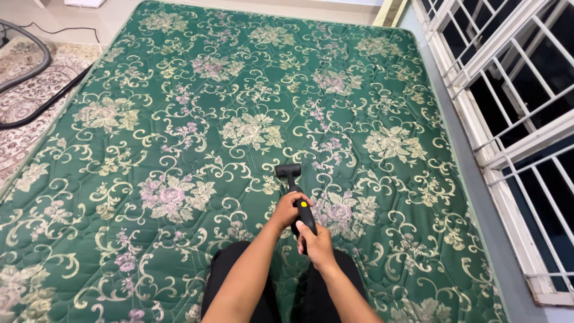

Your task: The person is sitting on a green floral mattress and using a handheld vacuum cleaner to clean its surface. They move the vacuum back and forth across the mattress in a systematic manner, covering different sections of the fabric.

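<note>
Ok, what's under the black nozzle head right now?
The nozzle head rests flat on the green floral mattress, held by the left hand and right hand. The patch of fabric beneath it is covered.

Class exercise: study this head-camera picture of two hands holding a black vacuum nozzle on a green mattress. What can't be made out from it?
- Head view: the grip of the black nozzle tool is covered by the left hand and right hand.
- The nozzle mouth faces the green mattress, so it is hidden.
- The black hose runs off the left edge.
- The mattress's near end is cut off by the bottom edge.
</note>
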